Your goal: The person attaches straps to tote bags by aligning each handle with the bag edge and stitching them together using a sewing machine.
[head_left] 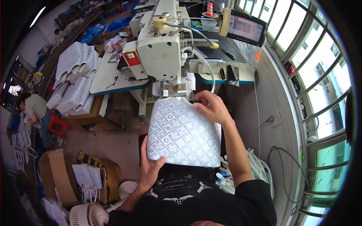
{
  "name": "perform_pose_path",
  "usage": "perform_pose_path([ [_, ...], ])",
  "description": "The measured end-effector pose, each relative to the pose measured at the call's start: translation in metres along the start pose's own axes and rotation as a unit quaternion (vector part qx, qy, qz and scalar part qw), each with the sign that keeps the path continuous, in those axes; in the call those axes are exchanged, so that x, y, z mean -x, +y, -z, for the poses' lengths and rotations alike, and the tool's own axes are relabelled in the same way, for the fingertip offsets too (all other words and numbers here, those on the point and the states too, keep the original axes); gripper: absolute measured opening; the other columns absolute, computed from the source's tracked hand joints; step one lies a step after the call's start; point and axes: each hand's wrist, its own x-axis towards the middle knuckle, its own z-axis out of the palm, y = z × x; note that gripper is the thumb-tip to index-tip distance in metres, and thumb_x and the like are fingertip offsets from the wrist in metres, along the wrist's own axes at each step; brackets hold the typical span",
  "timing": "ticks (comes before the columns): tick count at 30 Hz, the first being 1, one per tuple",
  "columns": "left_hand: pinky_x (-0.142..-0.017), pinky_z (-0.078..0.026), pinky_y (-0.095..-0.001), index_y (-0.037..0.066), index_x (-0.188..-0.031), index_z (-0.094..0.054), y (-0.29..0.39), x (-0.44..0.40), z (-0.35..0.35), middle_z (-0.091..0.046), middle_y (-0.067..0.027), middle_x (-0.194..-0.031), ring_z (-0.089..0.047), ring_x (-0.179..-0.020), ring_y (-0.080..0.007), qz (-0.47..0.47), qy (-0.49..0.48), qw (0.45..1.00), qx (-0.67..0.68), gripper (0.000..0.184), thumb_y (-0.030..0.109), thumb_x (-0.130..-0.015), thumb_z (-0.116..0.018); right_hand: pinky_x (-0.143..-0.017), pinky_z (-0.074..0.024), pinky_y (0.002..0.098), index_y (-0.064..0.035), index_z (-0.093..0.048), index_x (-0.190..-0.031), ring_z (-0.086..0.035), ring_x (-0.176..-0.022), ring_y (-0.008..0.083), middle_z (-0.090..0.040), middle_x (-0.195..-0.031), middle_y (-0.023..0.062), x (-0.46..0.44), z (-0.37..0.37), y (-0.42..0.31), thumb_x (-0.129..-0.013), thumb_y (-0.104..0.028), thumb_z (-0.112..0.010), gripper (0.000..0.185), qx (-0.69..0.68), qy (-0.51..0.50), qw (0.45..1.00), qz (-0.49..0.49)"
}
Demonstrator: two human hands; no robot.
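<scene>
A silver-white patterned bag (184, 132) lies in front of me, its far edge under the clamp (175, 89) of a sewing machine (158, 52). My left hand (152, 167) grips its near left corner, the thumb on top and the fingers along the side. At the far right edge of the bag is my right hand (211, 106), its thumb and fingers pinched together. Something small and dark shows by those fingertips, too hidden to name.
Stacked patterned bags (77, 75) stand at the left beside thread snips (112, 82). A control screen (245, 28) is at the back right. A white fan (88, 214) and a cardboard box (58, 177) are at lower left. A person (36, 109) sits bent over at far left.
</scene>
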Motion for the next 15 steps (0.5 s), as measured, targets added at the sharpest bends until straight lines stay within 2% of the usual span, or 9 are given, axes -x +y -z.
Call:
perform_pose_path([
  [2, -0.12, -0.036, -0.0402, 0.002, -0.167, -0.011, -0.001, 0.007, 0.0, -0.032, -0.019, -0.162, -0.043, -0.144, -0.0247, 0.021, -0.049, 0.999, 0.008, 0.096, 0.019, -0.095, -0.072, -0.068, -0.0484, 0.0276, -0.0021, -0.071, -0.112, -0.059, -0.075, 0.0146, -0.062, -0.084, 0.006, 0.011, 0.017, -0.011, -0.092, -0.021, -0.081, 0.029, -0.027, -0.011, 0.999, -0.037],
  [7, -0.122, -0.034, -0.0411, 0.002, -0.166, -0.015, -0.02, 0.002, -0.009, -0.035, -0.0177, -0.161, -0.042, -0.145, -0.0249, 0.038, -0.129, 0.991, -0.012, 0.096, 0.023, -0.092, -0.072, -0.064, -0.0483, 0.0299, -0.0024, -0.073, -0.109, -0.055, -0.069, 0.014, -0.059, -0.083, 0.0058, 0.062, 0.037, 0.009, -0.091, -0.02, -0.082, 0.027, -0.038, -0.029, 0.995, -0.091],
  [10, -0.123, -0.032, -0.0413, 0.002, -0.166, -0.017, -0.045, 0.001, 0.005, -0.037, -0.0172, -0.16, -0.042, -0.146, -0.026, 0.092, -0.098, 0.99, 0.043, 0.096, 0.022, -0.09, -0.072, -0.066, -0.0504, 0.0348, -0.0022, -0.074, -0.104, -0.064, -0.074, 0.023, -0.062, -0.081, 0.0115, 0.074, 0.031, 0.025, -0.092, -0.02, -0.078, 0.022, -0.064, -0.048, 0.994, -0.079],
  [11, -0.123, -0.031, -0.0414, 0.003, -0.166, -0.019, -0.051, -0.007, 0.005, -0.038, -0.017, -0.16, -0.041, -0.147, -0.0266, 0.118, -0.089, 0.987, 0.07, 0.096, 0.022, -0.089, -0.072, -0.066, -0.0504, 0.0348, -0.0022, -0.074, -0.104, -0.064, -0.074, 0.023, -0.062, -0.081, 0.0115, 0.071, 0.037, 0.034, -0.092, -0.02, -0.078, 0.022, -0.054, -0.035, 0.994, -0.088],
  [13, -0.123, -0.031, -0.0414, 0.003, -0.166, -0.019, -0.056, -0.015, 0.003, -0.039, -0.0168, -0.16, -0.041, -0.147, -0.0271, 0.113, -0.1, 0.986, 0.069, 0.096, 0.021, -0.088, -0.072, -0.068, -0.051, 0.0323, -0.0006, -0.073, -0.106, -0.064, -0.077, 0.0172, -0.064, -0.089, 0.0099, 0.039, 0.052, 0.066, -0.095, -0.015, -0.077, 0.019, -0.004, 0.042, 0.999, -0.023],
  [15, -0.124, -0.03, -0.0414, 0.004, -0.166, -0.02, -0.058, -0.007, 0.014, -0.04, -0.0164, -0.16, -0.039, -0.149, -0.0281, 0.111, -0.082, 0.989, 0.049, 0.096, 0.02, -0.087, -0.072, -0.076, -0.0551, 0.0369, -0.0004, -0.073, -0.107, -0.069, -0.087, 0.0326, -0.069, -0.104, 0.017, -0.019, 0.066, 0.111, -0.098, -0.014, -0.071, 0.016, 0.099, 0.156, 0.982, -0.05],
])
